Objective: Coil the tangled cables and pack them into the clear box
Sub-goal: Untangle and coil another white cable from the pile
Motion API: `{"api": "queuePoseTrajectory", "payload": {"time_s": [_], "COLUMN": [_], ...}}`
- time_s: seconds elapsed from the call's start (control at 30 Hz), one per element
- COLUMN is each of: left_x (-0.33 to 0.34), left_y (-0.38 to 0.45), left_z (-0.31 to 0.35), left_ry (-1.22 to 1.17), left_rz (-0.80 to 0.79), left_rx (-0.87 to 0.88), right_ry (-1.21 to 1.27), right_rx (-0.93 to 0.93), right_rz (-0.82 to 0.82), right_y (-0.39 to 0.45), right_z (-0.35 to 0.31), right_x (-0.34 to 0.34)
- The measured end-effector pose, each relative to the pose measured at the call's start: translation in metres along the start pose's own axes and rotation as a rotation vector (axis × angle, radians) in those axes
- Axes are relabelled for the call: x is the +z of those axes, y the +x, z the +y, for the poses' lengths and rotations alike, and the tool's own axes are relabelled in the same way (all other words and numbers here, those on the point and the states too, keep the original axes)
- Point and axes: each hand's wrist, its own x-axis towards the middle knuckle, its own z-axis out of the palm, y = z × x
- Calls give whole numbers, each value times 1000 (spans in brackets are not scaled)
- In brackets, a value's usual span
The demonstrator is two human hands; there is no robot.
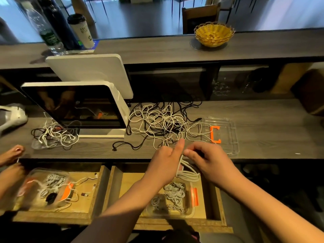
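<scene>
Left hand (164, 159) grips bundle of white cable loops (188, 172), thumb up; right hand (204, 157) pinches strand near top of same coil. Coil hangs over open drawer, above clear box (190, 212) already holding coiled cables. Tangled pile (161, 123) of white and black cable on bench (271, 130), just beyond hands; box lid (231, 135) beside it. Cable looks light, limp, springy: loops likely slip unless pinched at crossing point. Pull free ends slowly, snags likely.

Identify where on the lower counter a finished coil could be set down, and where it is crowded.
Free: the bare wood right of the clear lid, and the front strip between the small cable pile and the black cable end. Crowded: the tangled cables beside the monitor.
</scene>
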Motion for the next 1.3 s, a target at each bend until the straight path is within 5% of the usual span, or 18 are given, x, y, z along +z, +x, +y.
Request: {"api": "queuePoseTrajectory", "payload": {"time_s": [0.4, 0.63, 0.83, 1.07, 1.3], "left_x": [43, 56, 67, 69, 82], "left_y": [-7, -1, 2, 6, 10], "left_z": [25, 33, 32, 28, 24], "left_ry": [-121, -476, -636, -531, -200], "left_rz": [-133, 66, 78, 7, 298], "left_rx": [29, -110, -81, -52, -47], "right_ry": [244, 259, 277, 206, 41], "right_rx": [140, 163, 175, 187, 103], "right_rz": [42, -70, -166, -280, -535], "right_y": [-5, -6, -10, -5, -17], "right_z": [61, 81, 87, 97, 81], "right_x": [-39, -45, -42, -62, -64]}}
